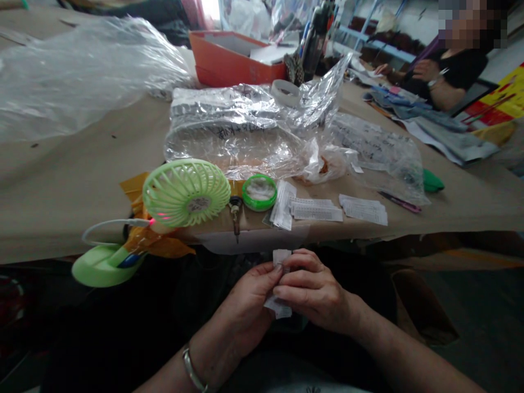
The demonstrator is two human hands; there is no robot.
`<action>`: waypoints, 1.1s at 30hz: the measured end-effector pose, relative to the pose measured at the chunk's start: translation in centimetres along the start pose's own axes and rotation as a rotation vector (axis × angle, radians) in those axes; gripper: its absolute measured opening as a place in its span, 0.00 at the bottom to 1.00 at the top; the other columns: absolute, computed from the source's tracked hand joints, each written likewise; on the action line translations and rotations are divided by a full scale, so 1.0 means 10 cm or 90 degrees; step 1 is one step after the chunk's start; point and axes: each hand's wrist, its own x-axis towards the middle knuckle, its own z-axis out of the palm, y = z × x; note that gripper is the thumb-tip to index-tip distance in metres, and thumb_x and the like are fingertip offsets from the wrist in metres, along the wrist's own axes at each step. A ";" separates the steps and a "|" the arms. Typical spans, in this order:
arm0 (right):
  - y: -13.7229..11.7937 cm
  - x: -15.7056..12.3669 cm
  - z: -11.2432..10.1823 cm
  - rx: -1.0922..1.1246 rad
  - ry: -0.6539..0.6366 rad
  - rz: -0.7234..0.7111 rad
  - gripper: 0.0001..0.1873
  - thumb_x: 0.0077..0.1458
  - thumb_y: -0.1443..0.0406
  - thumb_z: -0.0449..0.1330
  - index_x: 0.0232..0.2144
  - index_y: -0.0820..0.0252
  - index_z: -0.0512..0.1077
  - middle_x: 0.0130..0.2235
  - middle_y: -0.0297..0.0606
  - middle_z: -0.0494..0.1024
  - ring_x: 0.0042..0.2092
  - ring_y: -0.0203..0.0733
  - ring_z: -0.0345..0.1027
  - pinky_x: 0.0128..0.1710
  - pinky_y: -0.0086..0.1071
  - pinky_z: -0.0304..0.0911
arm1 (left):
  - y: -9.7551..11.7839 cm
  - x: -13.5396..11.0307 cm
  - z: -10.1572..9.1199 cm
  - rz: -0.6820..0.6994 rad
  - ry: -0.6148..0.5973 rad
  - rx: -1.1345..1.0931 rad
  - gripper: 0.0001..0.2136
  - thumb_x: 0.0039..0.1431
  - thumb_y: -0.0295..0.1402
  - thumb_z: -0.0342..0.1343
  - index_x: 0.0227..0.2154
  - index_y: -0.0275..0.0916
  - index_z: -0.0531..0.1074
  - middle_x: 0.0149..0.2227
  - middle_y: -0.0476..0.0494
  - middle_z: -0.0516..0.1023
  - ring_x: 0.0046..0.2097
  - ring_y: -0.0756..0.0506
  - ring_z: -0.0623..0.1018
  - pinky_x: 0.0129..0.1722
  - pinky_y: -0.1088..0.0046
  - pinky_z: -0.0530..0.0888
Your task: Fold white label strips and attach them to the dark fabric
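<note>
Below the front edge of the brown-covered table (90, 185), in the head view, the person's left hand (251, 297) and right hand (321, 289) meet, both pinching narrow white label-like slips (281, 256) between thumbs and fingers; whether one or several, I cannot tell, and any print on them is unreadable. On the table just beyond lie two white printed strips (363, 209), their rows of dark text too small to read, beside a bundle of white slips (284, 205). Farther back, a shiny clear plastic bag (192, 144) bears black handwriting, of which only a plus sign is legible; a flatter clear plastic bag (379, 144) carries blurred dark writing. Leftward, a pale-green round plastic fan (213, 188) has illegible grey markings at its hub.
</note>
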 end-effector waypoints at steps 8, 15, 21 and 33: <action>0.17 0.00 -0.02 0.467 0.061 0.452 0.20 0.54 0.61 0.60 0.49 0.57 0.68 0.42 0.39 0.75 0.43 0.40 0.71 0.43 0.34 0.68 | -0.01 -0.07 -0.07 -0.055 -0.043 0.103 0.09 0.57 0.35 0.55 0.34 0.34 0.73 0.26 0.45 0.77 0.26 0.46 0.78 0.29 0.68 0.75; 0.27 0.11 0.08 0.795 -0.146 0.445 0.20 0.47 0.58 0.66 0.41 0.60 0.72 0.44 0.41 0.74 0.44 0.42 0.71 0.45 0.35 0.67 | -0.08 -0.12 -0.07 -0.110 -0.075 0.131 0.09 0.56 0.36 0.55 0.31 0.34 0.73 0.25 0.45 0.76 0.25 0.47 0.77 0.27 0.70 0.74; 0.19 0.22 0.12 0.800 -0.172 0.486 0.15 0.45 0.56 0.66 0.26 0.63 0.71 0.43 0.40 0.72 0.42 0.40 0.69 0.42 0.34 0.66 | -0.10 -0.13 -0.14 -0.117 -0.077 0.171 0.10 0.54 0.38 0.57 0.27 0.34 0.72 0.24 0.45 0.75 0.24 0.48 0.76 0.26 0.71 0.73; 0.11 0.18 0.17 0.671 -0.128 0.500 0.23 0.47 0.54 0.65 0.43 0.59 0.69 0.42 0.38 0.74 0.39 0.38 0.70 0.38 0.32 0.67 | -0.12 -0.16 -0.19 -0.109 -0.094 0.138 0.11 0.56 0.37 0.55 0.26 0.34 0.73 0.22 0.47 0.74 0.23 0.49 0.76 0.27 0.71 0.72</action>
